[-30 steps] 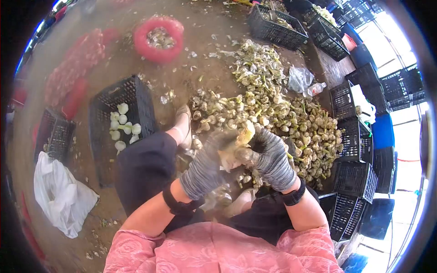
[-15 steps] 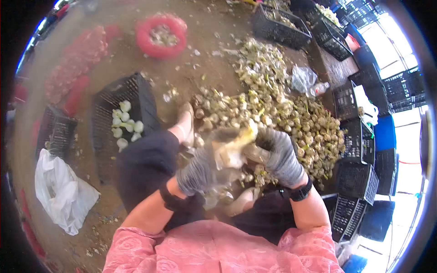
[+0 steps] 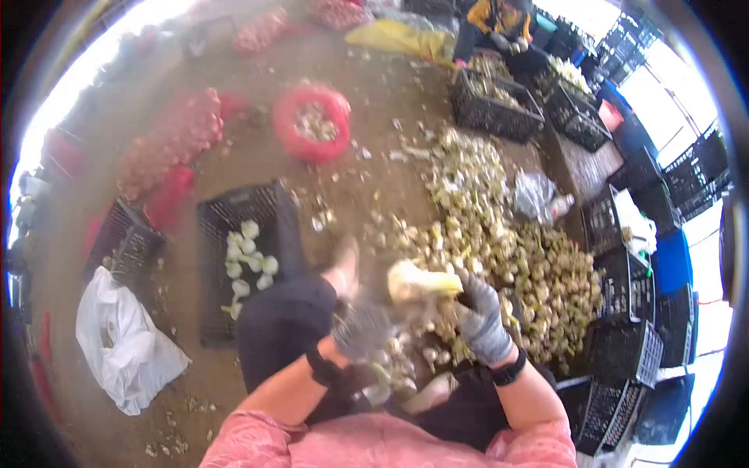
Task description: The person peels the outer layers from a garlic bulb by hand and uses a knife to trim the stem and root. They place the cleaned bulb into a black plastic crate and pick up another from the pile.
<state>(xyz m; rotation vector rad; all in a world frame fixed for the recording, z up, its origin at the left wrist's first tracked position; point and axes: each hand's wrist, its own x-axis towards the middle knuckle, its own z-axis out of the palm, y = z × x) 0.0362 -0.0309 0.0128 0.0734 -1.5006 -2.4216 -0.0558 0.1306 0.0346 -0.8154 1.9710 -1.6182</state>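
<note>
Your right hand (image 3: 482, 318) grasps the garlic (image 3: 413, 282) by its stem; the bulb projects left of the fingers, above the pile's (image 3: 538, 273) near-left edge. Your left hand (image 3: 363, 331) is blurred; finger state cannot be told.

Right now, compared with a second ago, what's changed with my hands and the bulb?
Your left hand has let go of the bulb and drawn back toward you, now blurred. Your right hand alone holds it, stem end toward that hand. Your view has tilted up, bringing a co-worker into sight. The pile and the crate of white bulbs look unchanged.
</note>
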